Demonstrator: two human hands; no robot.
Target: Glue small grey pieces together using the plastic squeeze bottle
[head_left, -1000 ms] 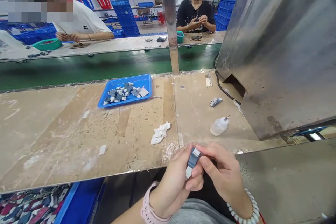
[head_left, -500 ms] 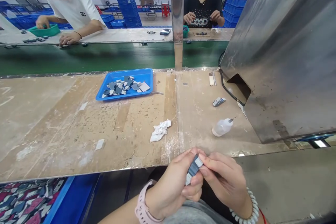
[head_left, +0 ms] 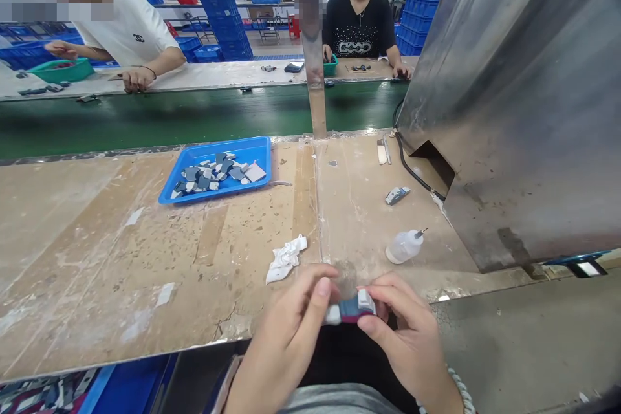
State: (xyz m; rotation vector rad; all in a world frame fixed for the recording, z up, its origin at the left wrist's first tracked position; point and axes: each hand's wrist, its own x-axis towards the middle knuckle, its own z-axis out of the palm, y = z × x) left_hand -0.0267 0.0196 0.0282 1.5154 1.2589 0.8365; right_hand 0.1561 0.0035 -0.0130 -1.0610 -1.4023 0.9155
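A small blue, white and red part [head_left: 350, 308] lies sideways between both my hands at the near edge of the worn workbench [head_left: 145, 252]. My left hand [head_left: 286, 343] pinches its left end with thumb and fingers. My right hand [head_left: 412, 343] grips its right end. A blue tray [head_left: 169, 191] of several similar grey and blue parts sits further back on the bench.
A crumpled white cloth [head_left: 285, 257] and a small squeeze bottle [head_left: 403, 246] lie just beyond my hands. A loose part [head_left: 396, 195] rests near a black cable [head_left: 412, 171]. A large metal housing [head_left: 524, 97] fills the right. Two people work across a green conveyor [head_left: 194, 119].
The part has turned from upright to lying sideways between my hands. My hands have moved up toward the bench edge, and the view has shifted slightly.
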